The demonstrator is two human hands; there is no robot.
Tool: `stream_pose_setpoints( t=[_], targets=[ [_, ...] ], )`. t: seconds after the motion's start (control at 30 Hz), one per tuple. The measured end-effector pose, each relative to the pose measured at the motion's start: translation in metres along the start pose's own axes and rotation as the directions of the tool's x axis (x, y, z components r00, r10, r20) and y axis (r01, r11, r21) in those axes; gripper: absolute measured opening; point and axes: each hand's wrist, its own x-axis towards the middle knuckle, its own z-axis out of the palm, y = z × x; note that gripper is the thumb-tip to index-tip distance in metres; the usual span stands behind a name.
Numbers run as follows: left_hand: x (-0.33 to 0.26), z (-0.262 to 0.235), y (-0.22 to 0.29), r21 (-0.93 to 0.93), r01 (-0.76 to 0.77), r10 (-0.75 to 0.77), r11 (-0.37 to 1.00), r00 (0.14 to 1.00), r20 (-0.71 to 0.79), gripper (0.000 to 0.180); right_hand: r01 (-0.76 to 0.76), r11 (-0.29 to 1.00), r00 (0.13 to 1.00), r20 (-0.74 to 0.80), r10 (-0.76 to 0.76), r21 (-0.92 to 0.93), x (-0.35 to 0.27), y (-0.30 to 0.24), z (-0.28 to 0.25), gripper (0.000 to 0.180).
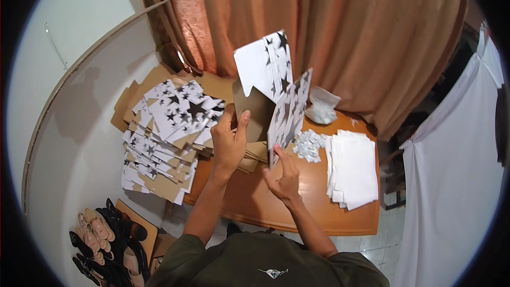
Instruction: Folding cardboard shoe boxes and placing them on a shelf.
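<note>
A partly folded cardboard box [254, 114] with white faces, black stars and a plain brown inside is held up over the table. My left hand [228, 141] is closed on its left side, thumb against the brown surface. At the lower end of a star-printed panel [289, 109], my right hand [286, 182] has its fingers on the edge, with the thumb lower down. An upper flap with a notched white part stands raised. Left of my left hand lies a heap of flat star-printed box blanks [172, 111].
The wooden table [319, 218] carries a stack of white sheets [353, 170], a pile of small pale packets [309, 146] and a white plastic bag [322, 105]. Brown curtains [345, 32] hang behind. Several shoes [98, 226] sit at lower left, and white cloth [451, 159] hangs at right.
</note>
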Motion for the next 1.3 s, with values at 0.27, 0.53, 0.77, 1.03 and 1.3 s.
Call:
stream_pose_setpoints(
  t=[0.27, 0.53, 0.77, 1.03, 1.3],
  targets=[
    [-0.052, 0.093, 0.02, -0.18, 0.11, -0.095, 0.978, 0.992, 0.085, 0.016, -0.191, 0.977, 0.977, -0.115, 0.179, -0.1, -0.034, 0.013, -0.162, 0.019],
    [-0.097, 0.115, 0.03, -0.277, 0.352, -0.28, 0.894, 0.922, 0.268, 0.013, -0.642, 0.758, 0.757, 0.26, 0.6, 0.118, -0.049, 0.019, -0.224, 0.042],
    [-0.116, 0.091, 0.019, 0.103, 0.218, -0.239, 0.97, 0.925, 0.295, 0.02, -0.543, 0.813, 0.811, 0.123, 0.573, -0.211, -0.055, 0.041, -0.217, 0.036],
    [-0.136, 0.038, -0.013, 0.241, 0.224, -0.306, 0.944, 0.867, 0.394, 0.035, -0.531, 0.823, 0.841, -0.007, 0.541, -0.201, -0.036, 0.055, -0.2, 0.034],
    [-0.129, -0.002, -0.025, 0.361, 0.158, -0.282, 0.919, 0.905, 0.32, 0.03, -0.577, 0.814, 0.807, 0.108, 0.58, -0.06, -0.048, 0.073, -0.127, 0.035]
  ],
)
